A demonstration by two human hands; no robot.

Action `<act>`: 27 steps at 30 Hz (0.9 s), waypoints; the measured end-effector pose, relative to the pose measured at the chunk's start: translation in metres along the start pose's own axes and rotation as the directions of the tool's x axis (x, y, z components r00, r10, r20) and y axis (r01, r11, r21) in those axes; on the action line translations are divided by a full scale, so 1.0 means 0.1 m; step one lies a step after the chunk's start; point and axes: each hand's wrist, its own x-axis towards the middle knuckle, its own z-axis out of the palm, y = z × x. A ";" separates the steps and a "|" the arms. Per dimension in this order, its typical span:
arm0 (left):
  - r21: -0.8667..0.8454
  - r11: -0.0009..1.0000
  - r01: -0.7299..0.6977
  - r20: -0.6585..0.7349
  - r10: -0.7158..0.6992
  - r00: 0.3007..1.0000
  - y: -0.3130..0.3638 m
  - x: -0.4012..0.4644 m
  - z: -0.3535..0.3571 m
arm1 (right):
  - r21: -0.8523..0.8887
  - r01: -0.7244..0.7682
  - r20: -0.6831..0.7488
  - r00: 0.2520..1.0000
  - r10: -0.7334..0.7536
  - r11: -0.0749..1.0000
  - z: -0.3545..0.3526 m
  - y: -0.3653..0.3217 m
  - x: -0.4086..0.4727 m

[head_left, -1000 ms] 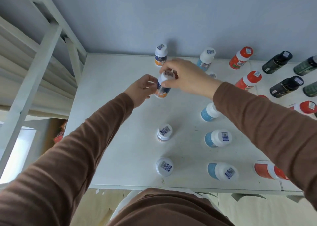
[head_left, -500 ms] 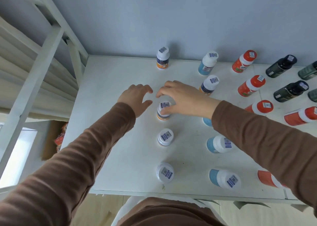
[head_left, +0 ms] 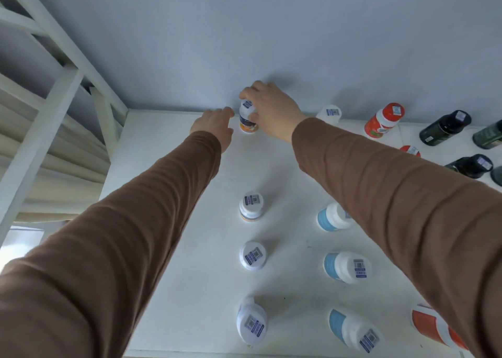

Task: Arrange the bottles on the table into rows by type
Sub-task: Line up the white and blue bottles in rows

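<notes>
Many bottles stand on a white table (head_left: 173,221) against a blue wall (head_left: 271,31). The right hand (head_left: 271,110) is curled around the far bottle (head_left: 247,118), which sits by the wall at the table's back edge. The left hand (head_left: 214,123) is just beside it, fingers loose, holding nothing. Three white-capped bottles (head_left: 251,255) line up nearer the person than the hands. Blue bottles (head_left: 346,266) stand right of them, under the right arm. Left of the left hand is bare table.

both arms outstretched; right hand (head_left: 273,111) curled, gripping; left hand (head_left: 214,123) relaxed.
</notes>
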 end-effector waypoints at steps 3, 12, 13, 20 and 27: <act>-0.097 0.995 -0.011 0.000 0.011 1.000 0.05 0.05 0.06 | 0.073 -0.020 0.020 1.000 0.019 0.997 0.05 0.03 0.05; -0.893 0.203 0.402 0.408 -0.010 0.913 0.24 -0.27 -0.31 | 0.578 -0.230 0.046 0.967 0.249 0.783 -0.43 0.02 -0.04; -0.897 0.140 0.419 0.428 0.040 0.903 0.25 -0.33 -0.34 | 0.598 -0.251 0.060 0.961 0.270 0.761 -0.47 -0.01 -0.06; -0.885 0.022 0.465 0.463 0.133 0.876 0.26 -0.55 -0.35 | 0.602 -0.334 0.163 0.940 0.299 0.725 -0.58 -0.16 -0.27; -0.872 0.453 0.184 0.231 0.050 0.972 0.17 -0.69 -0.23 | 0.425 -0.114 0.069 0.993 0.093 0.898 -0.42 -0.18 -0.56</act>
